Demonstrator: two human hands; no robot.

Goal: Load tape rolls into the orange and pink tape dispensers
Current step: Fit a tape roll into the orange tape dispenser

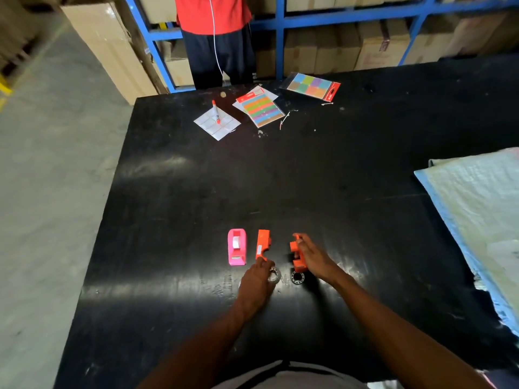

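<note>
On the black tabletop (pixel 280 178) the pink dispenser (pixel 237 247) (a roll already seated) is laid with its long axis running away from the viewer. 2 orange halves are seen alongside: one (pixel 263 245) is touched by the left hand (pixel 257 284), whose fingers are curled by a tape roll (pixel 274 275); the other (pixel 297 255) is gripped by the right hand (pixel 313 258). A second roll (pixel 297 277) lies between the hands. Open room is left ahead.

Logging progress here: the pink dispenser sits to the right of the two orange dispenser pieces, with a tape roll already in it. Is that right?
Not quite. The head view shows the pink dispenser to the left of the two orange dispenser pieces, not the right. A white tape roll does already sit in it.
</note>
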